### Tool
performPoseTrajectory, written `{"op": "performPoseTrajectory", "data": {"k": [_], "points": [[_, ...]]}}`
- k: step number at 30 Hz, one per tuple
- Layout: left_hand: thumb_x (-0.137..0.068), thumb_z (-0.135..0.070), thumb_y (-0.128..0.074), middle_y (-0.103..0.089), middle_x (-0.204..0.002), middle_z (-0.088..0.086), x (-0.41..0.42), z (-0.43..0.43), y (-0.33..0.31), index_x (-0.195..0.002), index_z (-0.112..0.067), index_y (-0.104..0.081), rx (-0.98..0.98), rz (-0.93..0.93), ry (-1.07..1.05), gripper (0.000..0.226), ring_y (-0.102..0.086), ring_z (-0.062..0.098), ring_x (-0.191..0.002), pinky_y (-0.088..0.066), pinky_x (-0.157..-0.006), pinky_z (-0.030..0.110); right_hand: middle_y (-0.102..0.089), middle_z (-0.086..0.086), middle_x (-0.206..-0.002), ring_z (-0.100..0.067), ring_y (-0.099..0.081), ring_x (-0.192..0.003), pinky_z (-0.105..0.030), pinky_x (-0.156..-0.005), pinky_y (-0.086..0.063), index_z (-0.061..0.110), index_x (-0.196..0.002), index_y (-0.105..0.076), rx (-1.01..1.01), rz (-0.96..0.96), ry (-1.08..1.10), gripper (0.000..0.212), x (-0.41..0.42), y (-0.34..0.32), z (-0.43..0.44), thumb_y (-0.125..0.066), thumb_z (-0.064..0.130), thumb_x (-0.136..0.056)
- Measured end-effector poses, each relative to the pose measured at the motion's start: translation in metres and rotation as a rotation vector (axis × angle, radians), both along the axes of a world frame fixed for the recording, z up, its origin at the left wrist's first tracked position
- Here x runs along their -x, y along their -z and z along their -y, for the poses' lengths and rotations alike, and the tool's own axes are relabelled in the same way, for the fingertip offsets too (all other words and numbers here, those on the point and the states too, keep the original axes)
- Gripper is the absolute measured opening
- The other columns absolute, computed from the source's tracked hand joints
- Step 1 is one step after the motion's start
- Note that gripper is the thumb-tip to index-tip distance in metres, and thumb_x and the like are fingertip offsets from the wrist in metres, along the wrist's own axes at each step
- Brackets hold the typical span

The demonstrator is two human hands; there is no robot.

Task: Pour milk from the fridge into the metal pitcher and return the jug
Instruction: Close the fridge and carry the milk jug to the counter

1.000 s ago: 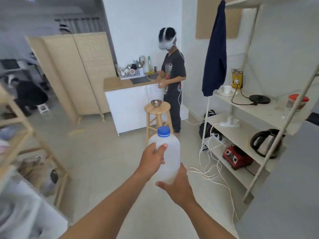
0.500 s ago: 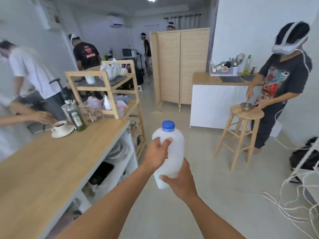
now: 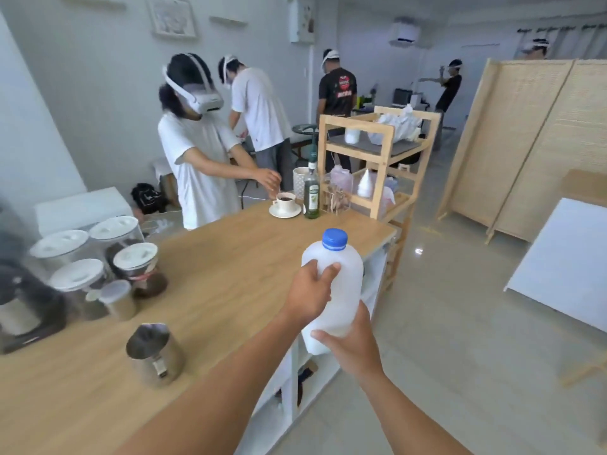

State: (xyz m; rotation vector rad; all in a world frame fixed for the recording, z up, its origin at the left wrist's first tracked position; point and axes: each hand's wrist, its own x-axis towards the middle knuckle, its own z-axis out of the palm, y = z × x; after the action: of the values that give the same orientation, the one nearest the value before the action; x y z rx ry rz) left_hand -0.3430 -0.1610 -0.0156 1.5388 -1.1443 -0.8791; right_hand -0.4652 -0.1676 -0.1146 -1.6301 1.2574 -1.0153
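I hold a white plastic milk jug [image 3: 341, 277] with a blue screw cap upright in front of me, over the right edge of the wooden counter [image 3: 230, 257]. My left hand [image 3: 308, 290] grips its upper side. My right hand [image 3: 351, 346] supports its bottom. The cap is on. The metal pitcher [image 3: 154, 354] stands upright on the counter, low and to the left of the jug, an arm's width away, its mouth open to the top.
Several lidded glass jars [image 3: 98, 257] and a dark appliance [image 3: 23, 307] crowd the counter's left. A cup on a saucer [image 3: 285, 205] and an oil bottle [image 3: 311, 195] stand at its far end, where a person in white [image 3: 197, 165] reaches in. A wooden shelf cart [image 3: 377, 165] stands behind.
My view has swung left from the sink and stool to the wooden counter. The pitcher and jars have come into sight. Both hands keep the same hold on the jug.
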Motion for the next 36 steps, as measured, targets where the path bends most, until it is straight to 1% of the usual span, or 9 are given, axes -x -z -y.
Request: {"op": "performPoseTrajectory", "data": {"k": [6, 10, 14, 18, 22, 25, 29, 33, 36], "points": [[-0.098, -0.043, -0.053, -0.051, -0.077, 0.009, -0.087, -0.001, 0.025, -0.085, -0.011, -0.044, -0.059, 0.056, -0.191, 0.036, -0.054, 0.019, -0.067, -0.045, -0.069, 0.033, -0.057, 0.024, -0.114, 0.002, -0.057, -0.106, -0.025, -0.079, -0.054, 0.049, -0.121, -0.043, -0.025, -0.027, -0.182, 0.079, -0.093, 0.017, 0.022, -0.084, 0.034, -0.054], [-0.098, -0.043, -0.054, -0.047, -0.075, 0.009, -0.131, -0.003, 0.043, -0.082, -0.012, -0.041, -0.100, 0.080, -0.334, 0.037, -0.048, 0.019, -0.070, -0.040, -0.067, 0.033, -0.053, 0.023, -0.109, 0.002, -0.059, -0.095, -0.015, -0.058, -0.052, 0.042, -0.122, -0.042, -0.045, -0.061, -0.284, 0.079, -0.146, 0.029, 0.029, -0.084, 0.035, -0.055], [-0.096, -0.045, -0.055, -0.046, -0.073, 0.006, -0.167, -0.006, 0.059, -0.080, -0.012, -0.041, -0.136, 0.046, -0.484, 0.039, -0.048, 0.018, -0.069, -0.043, -0.069, 0.035, -0.053, 0.027, -0.106, -0.002, -0.058, -0.098, -0.035, -0.068, -0.058, 0.048, -0.119, -0.041, -0.015, -0.115, -0.424, 0.081, -0.189, 0.042, 0.044, -0.083, 0.042, -0.050], [-0.096, -0.045, -0.054, -0.041, -0.071, 0.004, -0.183, -0.012, 0.073, -0.079, -0.013, -0.040, -0.119, 0.013, -0.582, 0.038, -0.043, 0.017, -0.067, -0.041, -0.068, 0.035, -0.059, 0.022, -0.105, 0.000, -0.060, -0.095, -0.028, -0.071, -0.056, 0.045, -0.117, -0.045, 0.027, -0.167, -0.523, 0.081, -0.216, 0.056, 0.057, -0.084, 0.043, -0.046], [-0.101, -0.036, -0.052, -0.044, -0.071, 0.006, -0.189, -0.014, 0.077, -0.086, 0.005, -0.044, -0.076, 0.011, -0.650, 0.044, -0.045, 0.013, -0.064, -0.041, -0.064, 0.023, -0.060, 0.021, -0.105, -0.001, -0.060, -0.097, -0.024, -0.070, -0.055, 0.042, -0.118, -0.047, 0.052, -0.194, -0.637, 0.084, -0.229, 0.066, 0.071, -0.084, 0.048, -0.043], [-0.101, -0.036, -0.052, -0.045, -0.069, 0.008, -0.187, -0.013, 0.082, -0.087, 0.009, -0.044, -0.026, 0.032, -0.701, 0.048, -0.045, 0.012, -0.061, -0.040, -0.059, 0.018, -0.054, 0.024, -0.109, 0.001, -0.055, -0.102, -0.018, -0.072, -0.050, 0.047, -0.118, -0.043, 0.118, -0.170, -0.744, 0.074, -0.226, 0.066, 0.084, -0.083, 0.045, -0.056], [-0.101, -0.040, -0.051, -0.045, -0.062, 0.005, -0.183, -0.011, 0.092, -0.081, 0.001, -0.046, -0.026, 0.080, -0.747, 0.046, -0.045, 0.009, -0.056, -0.040, -0.059, 0.021, -0.051, 0.023, -0.112, -0.001, -0.055, -0.100, -0.024, -0.073, -0.046, 0.058, -0.119, -0.033, 0.189, -0.235, -0.894, 0.039, -0.214, 0.064, 0.119, -0.047, 0.066, -0.084], [-0.100, -0.039, -0.053, -0.041, -0.055, -0.010, -0.177, -0.006, 0.103, -0.070, -0.021, -0.044, -0.017, 0.098, -0.842, 0.036, -0.043, 0.011, -0.054, -0.038, -0.056, 0.027, -0.057, 0.011, -0.093, -0.002, -0.054, -0.075, -0.029, -0.069, -0.042, 0.025, -0.125, -0.045, 0.294, -0.100, -0.701, 0.053, -0.237, 0.017, 0.156, -0.029, 0.061, -0.089], [-0.099, -0.037, -0.056, -0.041, -0.052, -0.014, -0.174, -0.001, 0.108, -0.068, -0.024, -0.042, 0.001, 0.105, -0.916, 0.036, -0.040, 0.011, -0.055, -0.035, -0.055, 0.027, -0.056, 0.011, -0.077, -0.008, -0.052, -0.066, -0.028, -0.062, -0.038, 0.027, -0.115, -0.053, 0.475, -0.112, -0.781, 0.053, -0.263, -0.055, 0.157, -0.027, 0.065, -0.088]]}}
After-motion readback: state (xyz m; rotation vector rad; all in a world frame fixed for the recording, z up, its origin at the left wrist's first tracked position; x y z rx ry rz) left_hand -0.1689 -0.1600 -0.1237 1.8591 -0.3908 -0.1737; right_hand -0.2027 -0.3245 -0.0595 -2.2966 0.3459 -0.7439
